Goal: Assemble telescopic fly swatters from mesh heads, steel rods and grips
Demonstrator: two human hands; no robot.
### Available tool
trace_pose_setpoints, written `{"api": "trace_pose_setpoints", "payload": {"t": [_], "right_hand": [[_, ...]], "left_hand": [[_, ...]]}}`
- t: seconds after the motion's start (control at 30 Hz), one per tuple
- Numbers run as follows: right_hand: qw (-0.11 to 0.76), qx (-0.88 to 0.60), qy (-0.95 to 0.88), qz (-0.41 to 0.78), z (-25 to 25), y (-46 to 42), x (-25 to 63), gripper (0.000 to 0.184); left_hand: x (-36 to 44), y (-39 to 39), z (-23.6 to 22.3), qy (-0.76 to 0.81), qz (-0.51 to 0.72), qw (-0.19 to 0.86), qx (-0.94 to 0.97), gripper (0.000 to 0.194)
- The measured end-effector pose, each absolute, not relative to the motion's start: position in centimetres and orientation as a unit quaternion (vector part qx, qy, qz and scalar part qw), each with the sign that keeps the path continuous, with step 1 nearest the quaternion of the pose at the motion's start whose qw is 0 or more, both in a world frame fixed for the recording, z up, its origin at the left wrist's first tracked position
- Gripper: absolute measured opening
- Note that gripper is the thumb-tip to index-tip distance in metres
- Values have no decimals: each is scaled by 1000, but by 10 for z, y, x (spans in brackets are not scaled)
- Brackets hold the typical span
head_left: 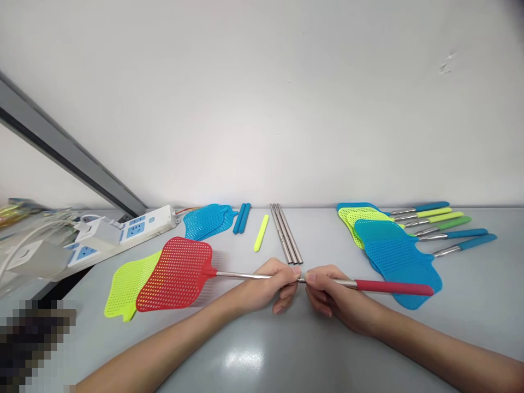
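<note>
A red fly swatter (176, 275) with a telescopic metal rod and a red grip (393, 287) lies across the view above the table. My left hand (278, 281) pinches the thin rod near its middle, on the side of the perforated head. Close beside it, my right hand (331, 292) grips the thicker part of the rod, between the thin section and the red grip. Beneath the red head, a yellow-green swatter head (131, 281) is partly covered. Several metal rods (286, 234) lie just beyond my hands.
Two blue swatter heads (208, 221), two blue grips (242, 218) and a yellow grip (261, 233) lie at the back. Blue and yellow swatters (393, 240) with rods and grips are piled on the right. A power strip (139, 229) with plugs runs along the left.
</note>
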State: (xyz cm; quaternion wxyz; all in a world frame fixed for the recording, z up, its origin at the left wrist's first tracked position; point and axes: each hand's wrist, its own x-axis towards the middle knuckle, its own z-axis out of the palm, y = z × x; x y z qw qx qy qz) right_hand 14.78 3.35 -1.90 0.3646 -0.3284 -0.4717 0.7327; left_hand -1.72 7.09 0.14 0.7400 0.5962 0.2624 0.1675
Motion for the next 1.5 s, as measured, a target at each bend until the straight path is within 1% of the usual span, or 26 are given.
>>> {"api": "trace_pose_setpoints", "payload": {"t": [0.63,0.8,1.1,1.5], "right_hand": [[372,-350,-406,758,-12,35,146,39],[389,-350,-396,755,-12,36,145,38],[376,-347,-399,761,-13,35,147,38],[383,-315,-415,763,-18,35,147,39]], "left_hand": [[-27,84,5,291,155,726,603,45],[-32,87,1,296,171,723,601,46],[-33,86,-9,310,192,707,607,49],[-32,85,-7,322,172,683,633,50]]}}
